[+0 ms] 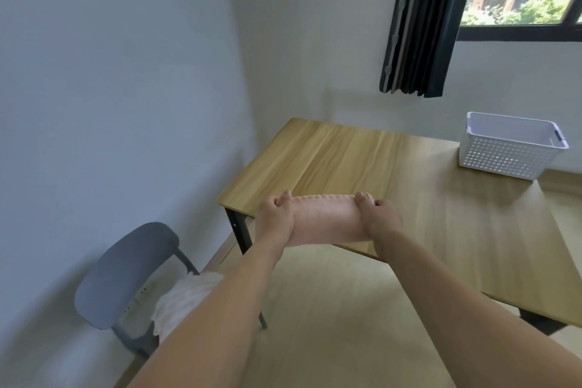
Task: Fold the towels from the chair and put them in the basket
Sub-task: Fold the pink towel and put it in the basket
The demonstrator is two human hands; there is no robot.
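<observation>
The wooden table is lying largely bare, offering open surface from its near-left corner across to the white basket, which is standing near the far right edge. The basket's open top is facing upward with nothing over it. A dark curtain is hanging above the table's far edge, well clear of the surface. Both hands, left hand and right hand, are holding a pink towel over the near-left corner. The grey chair and its white towels are occupying the floor area left of the table.
</observation>
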